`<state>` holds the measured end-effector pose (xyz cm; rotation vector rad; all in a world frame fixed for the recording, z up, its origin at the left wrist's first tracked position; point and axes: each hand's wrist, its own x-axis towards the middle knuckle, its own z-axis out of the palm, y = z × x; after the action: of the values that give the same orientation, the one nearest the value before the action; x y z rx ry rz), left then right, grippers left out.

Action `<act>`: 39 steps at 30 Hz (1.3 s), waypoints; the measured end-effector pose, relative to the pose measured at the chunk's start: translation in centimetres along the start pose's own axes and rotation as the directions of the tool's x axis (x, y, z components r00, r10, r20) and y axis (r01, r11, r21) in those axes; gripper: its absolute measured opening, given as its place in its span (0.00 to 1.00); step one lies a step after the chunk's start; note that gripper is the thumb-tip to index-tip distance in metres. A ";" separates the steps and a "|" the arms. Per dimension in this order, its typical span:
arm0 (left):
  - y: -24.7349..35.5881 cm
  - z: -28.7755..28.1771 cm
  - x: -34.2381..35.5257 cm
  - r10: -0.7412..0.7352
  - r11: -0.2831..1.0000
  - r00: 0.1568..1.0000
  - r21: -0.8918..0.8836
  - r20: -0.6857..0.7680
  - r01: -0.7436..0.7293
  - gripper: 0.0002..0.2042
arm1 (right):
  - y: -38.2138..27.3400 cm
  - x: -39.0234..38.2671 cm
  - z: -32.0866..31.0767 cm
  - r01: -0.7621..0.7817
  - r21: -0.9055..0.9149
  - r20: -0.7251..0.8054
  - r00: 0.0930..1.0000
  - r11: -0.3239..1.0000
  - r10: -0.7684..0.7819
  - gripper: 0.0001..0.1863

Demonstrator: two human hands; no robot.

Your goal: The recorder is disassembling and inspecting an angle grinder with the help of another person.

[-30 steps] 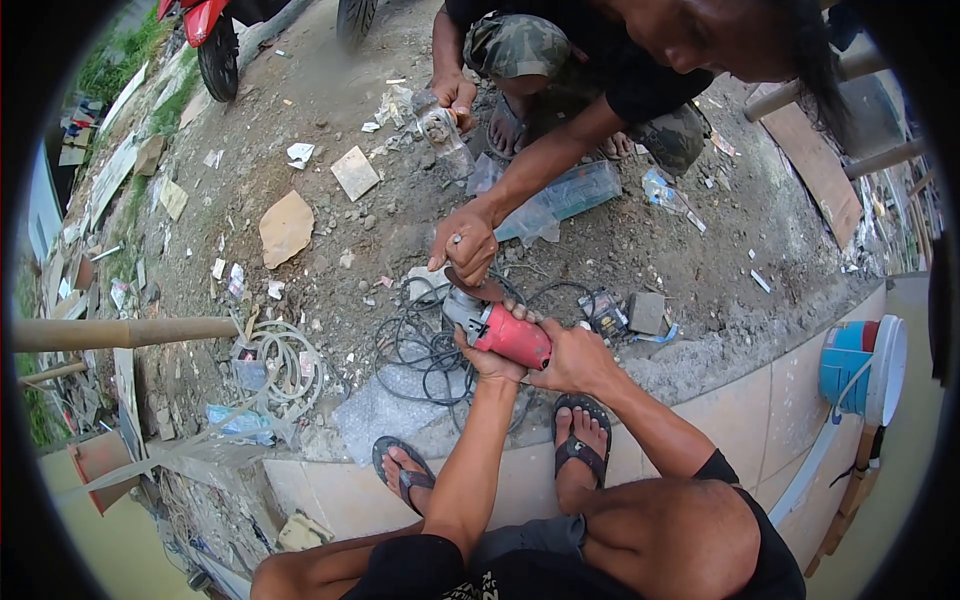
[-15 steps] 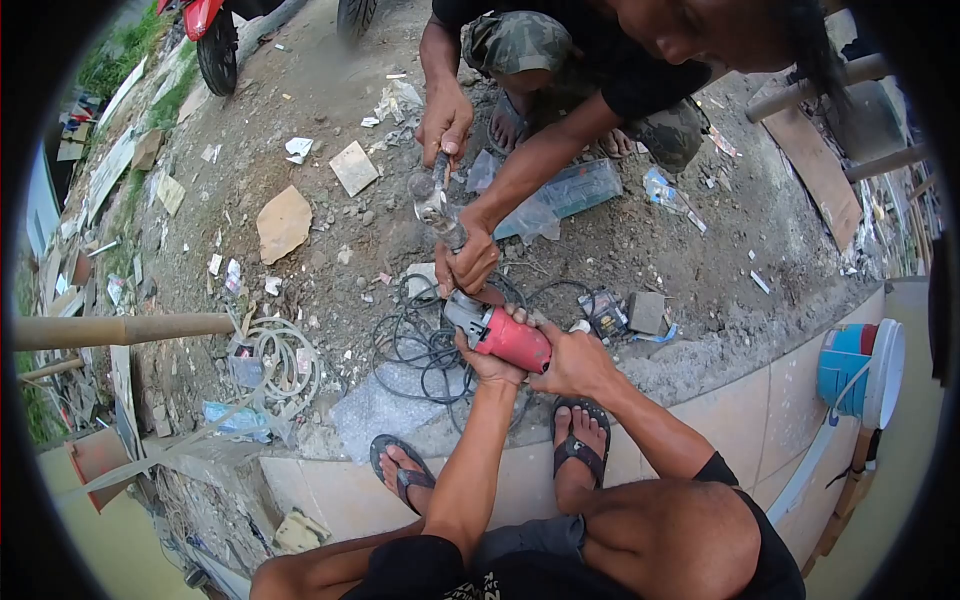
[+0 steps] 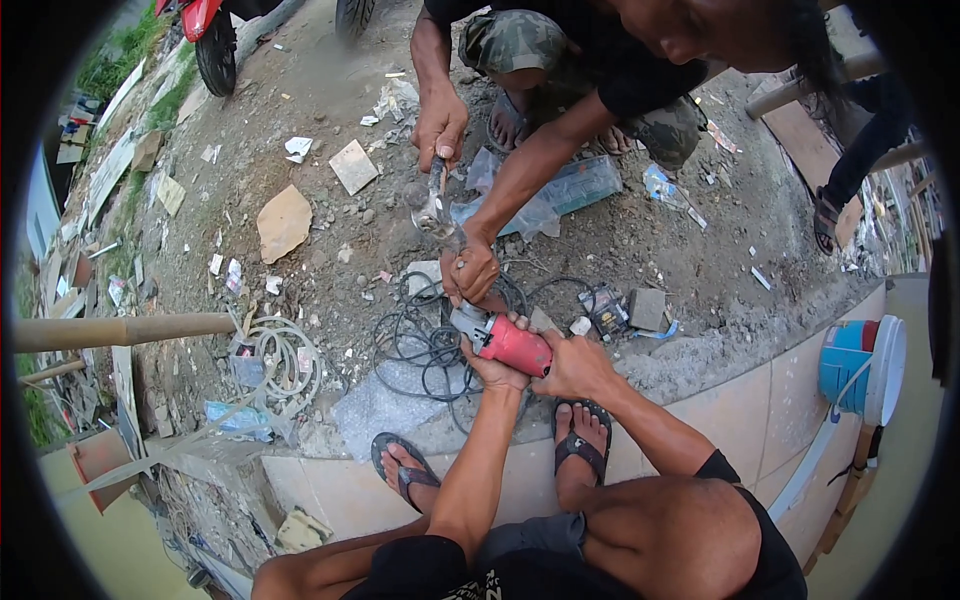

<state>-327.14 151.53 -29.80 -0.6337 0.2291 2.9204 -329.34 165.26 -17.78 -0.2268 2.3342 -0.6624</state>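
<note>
Raised now: the co-worker's hammer (image 3: 430, 200), above the red grinder (image 3: 508, 343) on the ground. Left hand (image 3: 492, 372) and right hand (image 3: 572, 365) both clench its body. A missed blow could hit fingers; black cable (image 3: 420, 340) tangled just beside.

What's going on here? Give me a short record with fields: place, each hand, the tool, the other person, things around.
Place: dirt ground strewn with debris, beside a tiled ledge
Left hand: under the red and grey handheld power grinder, supporting it
Right hand: wrapped around the grinder's red body
Co-worker: crouched opposite; one hand at the grinder's head, the other hand holding a hammer
Cable: tangled black cord on the ground under the grinder
Nearby: coiled white hose, blue plastic bucket, flat cardboard scrap
</note>
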 end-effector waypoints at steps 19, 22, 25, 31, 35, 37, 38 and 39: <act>0.8 0.7 0.8 0.004 0.998 0.998 -0.070 0.057 -0.001 0.40 | -0.7 0.4 -0.4 0.003 0.013 -0.041 0.999 1.000 -0.003 0.39; 1.2 3.6 1.5 -0.011 0.998 0.995 0.065 0.100 0.004 0.41 | -1.3 0.5 -1.8 0.009 0.011 -0.072 0.997 1.000 -0.008 0.39; 1.8 3.7 2.4 -0.015 0.999 0.983 0.040 0.182 0.008 0.41 | -1.3 1.0 -2.0 0.017 0.015 -0.094 0.995 1.000 -0.015 0.40; 1.8 3.6 2.6 0.004 0.997 0.987 0.072 0.163 -0.016 0.42 | -1.3 1.0 -1.9 0.024 0.013 -0.105 0.994 1.000 -0.022 0.40; 1.5 3.8 2.4 0.001 0.997 0.986 0.077 0.166 -0.014 0.42 | -1.2 0.9 -2.1 0.017 0.012 -0.102 0.995 1.000 -0.016 0.39; 1.6 3.7 2.4 0.002 0.996 0.985 0.090 0.173 -0.018 0.42 | -1.1 0.9 -2.0 0.020 0.014 -0.101 0.995 1.000 -0.018 0.39; 1.6 3.6 2.4 0.003 0.996 0.985 0.090 0.172 -0.019 0.42 | -1.0 1.0 -1.9 0.019 0.012 -0.094 0.995 1.000 -0.018 0.39; 1.6 3.4 2.3 -0.007 0.997 0.985 0.075 0.170 -0.006 0.42 | -1.0 1.0 -1.9 0.019 0.009 -0.087 0.996 1.000 -0.018 0.38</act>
<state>-330.82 150.85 -27.46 -0.3698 0.3158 2.9280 -331.37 164.82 -16.69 -0.2190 2.4135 -0.7051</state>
